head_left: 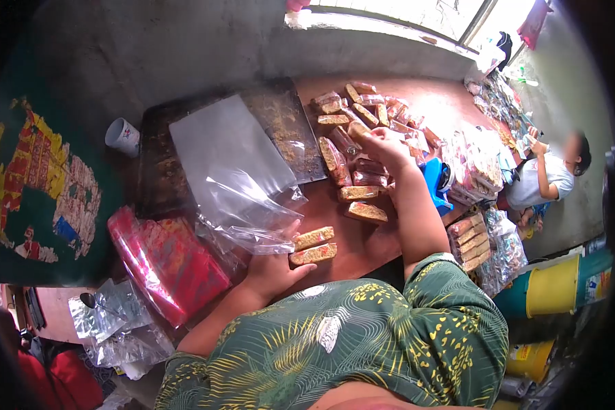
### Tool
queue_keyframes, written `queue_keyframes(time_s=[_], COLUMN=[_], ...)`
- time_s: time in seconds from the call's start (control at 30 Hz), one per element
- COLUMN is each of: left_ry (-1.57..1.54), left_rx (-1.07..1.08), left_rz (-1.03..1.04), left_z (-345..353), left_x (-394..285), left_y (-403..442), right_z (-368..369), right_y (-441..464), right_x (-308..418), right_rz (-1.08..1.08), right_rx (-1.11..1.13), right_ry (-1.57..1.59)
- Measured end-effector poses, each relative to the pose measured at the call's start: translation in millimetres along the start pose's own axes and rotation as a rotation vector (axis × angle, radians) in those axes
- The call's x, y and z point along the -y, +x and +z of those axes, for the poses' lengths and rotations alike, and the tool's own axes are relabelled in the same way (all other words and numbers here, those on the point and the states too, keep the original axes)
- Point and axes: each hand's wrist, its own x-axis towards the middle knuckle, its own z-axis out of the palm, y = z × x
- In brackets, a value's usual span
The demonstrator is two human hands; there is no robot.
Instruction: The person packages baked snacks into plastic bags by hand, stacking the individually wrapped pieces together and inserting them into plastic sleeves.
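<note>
My right hand (389,149) reaches into a pile of wrapped snack bars (369,179), its fingers closed on one tan snack bar (357,130). Low on the table, my left hand (270,273) lies with thumb and fingers apart, beside two snack bars (313,254) set side by side. Part of that hand is covered by the crumpled mouth of a clear plastic bag (249,222). Clear plastic sheets or bags (219,137) lie stacked just beyond it.
A dark worn board (270,113) lies under the plastic, with a white cup (123,137) to its left. A red plastic pack (164,263) is nearer me. Right are a blue tape dispenser (436,186), bagged bars (473,164) and another person (543,178).
</note>
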Motion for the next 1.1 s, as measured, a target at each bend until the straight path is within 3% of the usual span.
queue_keyframes(time_s=[0.07, 0.1, 0.13, 0.2, 0.3, 0.4, 0.43, 0.53, 0.6, 0.7, 0.73, 0.77, 0.83, 0.87, 0.97, 1.1], left_ry=[0.002, 0.003, 0.013, 0.036, 0.066, 0.085, 0.089, 0.010, -0.004, 0.035, 0.053, 0.002, 0.090, 0.132, 0.115, 0.128], left_rx=[-0.001, -0.001, -0.015, -0.042, -0.063, -0.066, -0.056, -0.037, -0.035, -0.049, -0.055, -0.028, -0.060, -0.071, -0.115, -0.135], left_rz=[0.007, 0.011, 0.017, 0.028, 0.063, 0.068, 0.062, 0.018, 0.013, 0.028, 0.033, -0.007, 0.019, 0.040, 0.076, 0.086], left_z=[0, 1, 0, -2, -1, 1, 1, -1, 1, 2, 2, 1, 2, 4, 6, 8], left_x=[1, 1, -1, -7, -5, -2, -2, -5, -3, 0, -1, -3, -3, -2, 1, 4], left_y=[0, 0, 0, 0, 0, 0, 0, -1, -1, 0, -2, -2, -4, -4, -4, -3], right_z=[-12, -10, -24, -30, -53, -46, -56, -69, -70, -73, -72, -60, -48, -32, -2, -8], right_y=[24, -26, -19, -11, 8, -55, -64, -76, -83, -110, -132, -161, -185, -204, -223, -228], right_x=[-33, 10, -1, -19, -56, -2, 4, 6, -7, -11, 5, 29, 28, 40, -2, 6], right_rz=[-0.016, 0.016, -0.076, 0.022, 0.015, -0.228, -0.219, -0.324, -0.457, -0.465, -0.428, -0.428, -0.545, -0.791, -0.767, -0.646], right_rx=[0.192, 0.299, 0.420, 0.329, 0.247, 0.127, 0.202, 0.137, 0.080, 0.030, 0.065, 0.244, 0.434, 0.502, 0.497, 0.521], right_ry=[0.678, 0.957, 0.854, 1.026, 0.903, 0.803, 0.753, 0.363, 0.275, -0.055, -0.272, -0.073, -0.397, -0.454, -0.874, -0.993])
